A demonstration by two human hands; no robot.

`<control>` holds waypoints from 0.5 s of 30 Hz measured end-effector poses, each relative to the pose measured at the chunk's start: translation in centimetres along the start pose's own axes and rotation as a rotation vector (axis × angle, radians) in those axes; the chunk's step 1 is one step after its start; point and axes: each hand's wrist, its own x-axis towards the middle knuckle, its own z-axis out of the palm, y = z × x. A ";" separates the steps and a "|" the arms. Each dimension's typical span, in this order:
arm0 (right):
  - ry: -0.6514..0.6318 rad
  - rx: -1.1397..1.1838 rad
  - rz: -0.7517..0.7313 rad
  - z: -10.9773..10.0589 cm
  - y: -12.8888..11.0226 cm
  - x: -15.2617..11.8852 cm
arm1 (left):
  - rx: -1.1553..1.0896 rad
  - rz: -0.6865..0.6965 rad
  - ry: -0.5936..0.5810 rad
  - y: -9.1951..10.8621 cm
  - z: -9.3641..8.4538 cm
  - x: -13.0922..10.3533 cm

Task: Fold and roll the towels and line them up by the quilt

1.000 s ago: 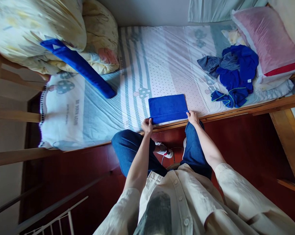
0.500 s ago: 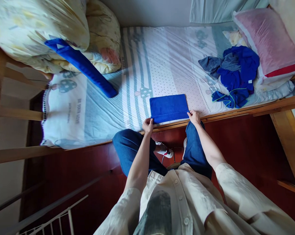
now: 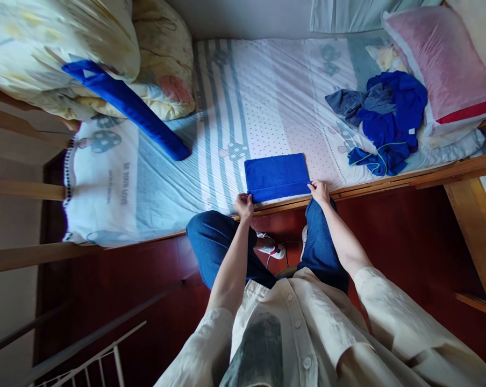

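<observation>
A folded blue cloth (image 3: 277, 174) lies flat as a rectangle on the bed (image 3: 170, 193), close to its front edge. My left hand (image 3: 243, 206) pinches the near left corner of this cloth. At the near right corner, my right hand (image 3: 319, 192) has thumb and fingers closed on the cloth's edge. The strip along the near side, between both hands, shows a crease or seam.
A long blue roll (image 3: 134, 113) leans from a bundled quilt (image 3: 162, 59) at the left. Crumpled blue and grey clothes (image 3: 392, 118) lie at the right beside a pink pillow (image 3: 448, 64). The wooden bed rail (image 3: 372, 188) runs along the front.
The view has shifted slightly, moving the bed and things on it a little to the left in the picture. Both hands keep their hold on the cloth.
</observation>
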 end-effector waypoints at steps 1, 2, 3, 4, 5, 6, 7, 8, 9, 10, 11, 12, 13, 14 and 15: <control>0.003 0.001 -0.005 0.0 0.1 0.0 | 0.000 0.006 0.004 -0.1 0.0 -0.1; 0.005 0.002 -0.010 0.1 0.1 0.0 | 0.003 0.021 0.009 -0.1 0.0 -0.1; 0.006 0.004 -0.016 0.1 0.2 0.0 | 0.011 0.048 0.013 -0.2 0.0 -0.2; 0.006 0.007 -0.025 0.2 0.3 0.0 | 0.022 0.086 0.020 -0.4 0.0 -0.3; 0.013 0.012 -0.038 0.2 0.4 0.0 | 0.038 0.137 0.026 -0.5 -0.1 -0.4; 0.027 0.018 -0.061 0.3 0.4 0.0 | 0.054 0.197 0.029 -0.6 -0.2 -0.5; 0.051 0.024 -0.097 0.4 0.4 -0.1 | 0.068 0.254 0.029 -0.8 -0.3 -0.6; 0.081 0.027 -0.144 0.4 0.5 -0.1 | 0.078 0.307 0.023 -0.9 -0.3 -0.6; 0.116 0.027 -0.199 0.5 0.5 -0.2 | 0.084 0.357 0.004 -1.0 -0.4 -0.7; 0.149 0.022 -0.256 0.5 0.5 -0.3 | 0.085 0.406 -0.026 -1.1 -0.4 -0.7; 0.173 0.014 -0.310 0.5 0.5 -0.4 | 0.084 0.451 -0.064 -1.1 -0.3 -0.8; 0.183 0.006 -0.358 0.5 0.5 -0.4 | 0.082 0.491 -0.102 -1.2 -0.3 -0.8; 0.180 -0.001 -0.396 0.5 0.5 -0.4 | 0.080 0.525 -0.135 -1.4 -0.2 -0.7; 0.168 -0.004 -0.426 0.5 0.6 -0.4 | 0.078 0.547 -0.162 -1.5 -0.1 -0.7; 0.151 -0.004 -0.447 0.5 0.6 -0.4 | 0.075 0.551 -0.178 -1.6 0.1 -0.6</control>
